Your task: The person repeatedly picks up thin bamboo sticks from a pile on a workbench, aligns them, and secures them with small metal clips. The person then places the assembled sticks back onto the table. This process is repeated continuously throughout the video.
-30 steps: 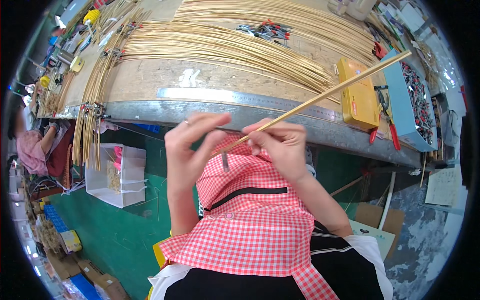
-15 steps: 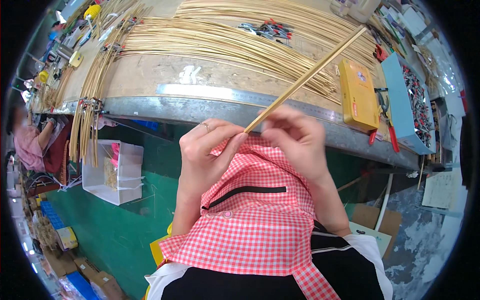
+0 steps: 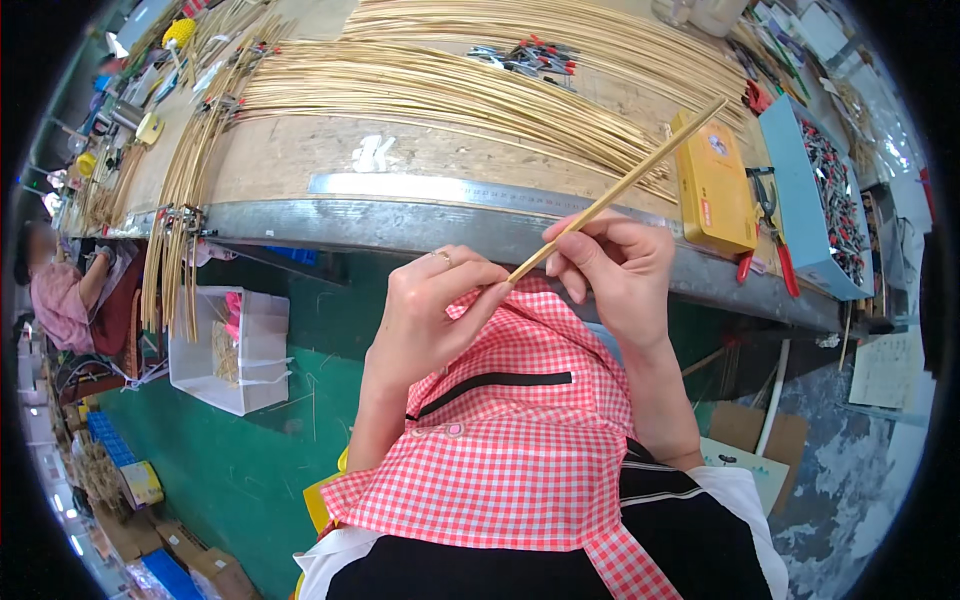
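Observation:
A slim bamboo strip (image 3: 655, 155), perhaps several laid together, slants from my lap up over the front edge of the workbench (image 3: 420, 222). Its lower end is pinched between the thumb and fingers of my left hand (image 3: 425, 310), which wears a ring. A little higher, my right hand (image 3: 625, 280) has thumb and forefinger closed on the same strip. The strip's far end crosses in front of a yellow tin box (image 3: 715, 190). Beneath both hands lies my red checked apron (image 3: 500, 450).
Long bamboo strips (image 3: 400, 85) cover the bench, with small clips (image 3: 525, 60) among them. A steel ruler (image 3: 420, 187) lies along the front edge. At right are red-handled pliers (image 3: 770, 215) and a blue box (image 3: 800, 200) of clips. A white bin (image 3: 215, 370) and a seated person (image 3: 65, 300) are left.
My right hand, blurred before, now grips the strip a little higher. The strip's far end has dropped, and my left hand has shifted slightly right and down.

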The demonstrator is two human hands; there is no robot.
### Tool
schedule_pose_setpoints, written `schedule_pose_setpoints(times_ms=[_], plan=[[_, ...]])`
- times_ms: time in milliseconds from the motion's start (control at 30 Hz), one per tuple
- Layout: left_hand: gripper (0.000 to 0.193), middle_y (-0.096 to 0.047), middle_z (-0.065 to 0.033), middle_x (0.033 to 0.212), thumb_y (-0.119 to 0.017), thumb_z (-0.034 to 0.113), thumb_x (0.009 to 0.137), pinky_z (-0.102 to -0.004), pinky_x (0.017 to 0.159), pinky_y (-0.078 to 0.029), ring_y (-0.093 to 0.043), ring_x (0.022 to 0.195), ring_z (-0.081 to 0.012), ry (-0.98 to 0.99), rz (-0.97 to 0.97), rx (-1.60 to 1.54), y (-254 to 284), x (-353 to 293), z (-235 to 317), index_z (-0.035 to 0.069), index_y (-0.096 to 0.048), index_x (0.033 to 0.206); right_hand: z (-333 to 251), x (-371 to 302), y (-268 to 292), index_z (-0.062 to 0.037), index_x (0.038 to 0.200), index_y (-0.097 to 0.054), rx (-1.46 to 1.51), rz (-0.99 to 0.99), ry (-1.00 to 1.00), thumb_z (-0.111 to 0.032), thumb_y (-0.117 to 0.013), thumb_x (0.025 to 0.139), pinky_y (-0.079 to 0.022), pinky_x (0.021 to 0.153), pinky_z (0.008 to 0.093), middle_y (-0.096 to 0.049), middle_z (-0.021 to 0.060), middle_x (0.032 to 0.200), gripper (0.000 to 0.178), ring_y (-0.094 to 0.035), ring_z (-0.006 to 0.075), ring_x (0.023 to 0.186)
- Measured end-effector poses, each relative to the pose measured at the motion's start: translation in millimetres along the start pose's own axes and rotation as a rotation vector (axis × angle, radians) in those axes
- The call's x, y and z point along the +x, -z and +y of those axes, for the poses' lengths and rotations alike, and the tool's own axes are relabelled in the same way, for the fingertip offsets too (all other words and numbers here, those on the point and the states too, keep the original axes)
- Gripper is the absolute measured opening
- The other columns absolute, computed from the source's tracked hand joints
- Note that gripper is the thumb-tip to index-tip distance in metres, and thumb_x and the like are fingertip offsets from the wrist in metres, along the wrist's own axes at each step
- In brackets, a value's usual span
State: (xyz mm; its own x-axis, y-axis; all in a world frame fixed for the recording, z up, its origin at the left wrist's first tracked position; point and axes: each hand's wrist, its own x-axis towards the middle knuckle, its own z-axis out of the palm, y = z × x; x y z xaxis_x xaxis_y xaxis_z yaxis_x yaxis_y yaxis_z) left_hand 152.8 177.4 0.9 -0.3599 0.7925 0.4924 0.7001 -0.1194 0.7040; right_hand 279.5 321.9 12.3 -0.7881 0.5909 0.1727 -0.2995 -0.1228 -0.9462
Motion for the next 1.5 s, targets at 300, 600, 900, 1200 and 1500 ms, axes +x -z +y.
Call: schedule_pose_setpoints(times_ms=[300, 600, 900, 1200, 1500], plan=[[0.019, -0.066, -0.0076, 0.075, -0.055, 0.009, 0.093, -0.0245, 0.052, -0.044, -0.059, 0.064, -0.0094, 0.455, -0.157, -0.818, 0, -5, -3, -0.005, -0.068, 0.093, -3, -6, -12, 0.0059, 0.088, -0.068, -0.011, -0.068, 0.106, 0.007, -0.061, 0.085, -0.041, 0.044, 0.0172, -0.063, 0.0082, 0.069, 0.007, -0.055, 0.0061, 0.053], [0.02, -0.056, 0.0002, 0.062, -0.058, 0.009, 0.093, -0.0188, 0.047, -0.03, -0.042, 0.053, -0.003, 0.364, 0.11, -0.64, 7, -10, -7, -0.007, -0.067, 0.085, -7, 50, 4, 0.0013, 0.095, -0.07, -0.193, -0.4, 0.059, -0.003, -0.059, 0.089, -0.045, 0.049, 0.02, -0.064, 0.004, 0.07, 0.013, -0.058, 0.0072, 0.057], [0.021, -0.051, 0.0022, 0.059, -0.059, 0.01, 0.092, -0.0191, 0.045, -0.025, -0.038, 0.052, -0.0023, 0.343, 0.282, -0.479, 15, -6, -15, -0.007, -0.066, 0.081, 74, 257, 103, -0.0024, 0.096, -0.07, -1.359, 0.017, 0.328, -0.013, -0.064, 0.082, -0.05, 0.076, 0.0425, -0.066, 0.0194, 0.092, 0.019, -0.063, 0.0351, 0.087], [0.022, -0.052, 0.0016, 0.06, -0.059, 0.011, 0.093, -0.0195, 0.045, -0.026, -0.04, 0.052, -0.0028, 0.368, 0.289, -0.446, 14, -10, -23, -0.006, -0.067, 0.082, 78, 263, 100, 0.0015, 0.086, -0.063, -1.524, -0.045, 0.449, -0.011, -0.06, 0.077, -0.05, 0.073, 0.0462, -0.063, 0.0225, 0.085, 0.016, -0.062, 0.0393, 0.084], [0.021, -0.048, 0.0037, 0.058, -0.059, 0.011, 0.093, -0.0202, 0.045, -0.026, -0.038, 0.052, -0.002, 0.384, 0.292, -0.449, 8, -10, -28, -0.006, -0.067, 0.082, 9, 146, 41, 0.0014, 0.086, -0.062, -0.35, -0.056, 0.044, -0.007, -0.056, 0.087, -0.049, 0.05, 0.0235, -0.059, 0.0043, 0.068, 0.01, -0.058, 0.0088, 0.056]])
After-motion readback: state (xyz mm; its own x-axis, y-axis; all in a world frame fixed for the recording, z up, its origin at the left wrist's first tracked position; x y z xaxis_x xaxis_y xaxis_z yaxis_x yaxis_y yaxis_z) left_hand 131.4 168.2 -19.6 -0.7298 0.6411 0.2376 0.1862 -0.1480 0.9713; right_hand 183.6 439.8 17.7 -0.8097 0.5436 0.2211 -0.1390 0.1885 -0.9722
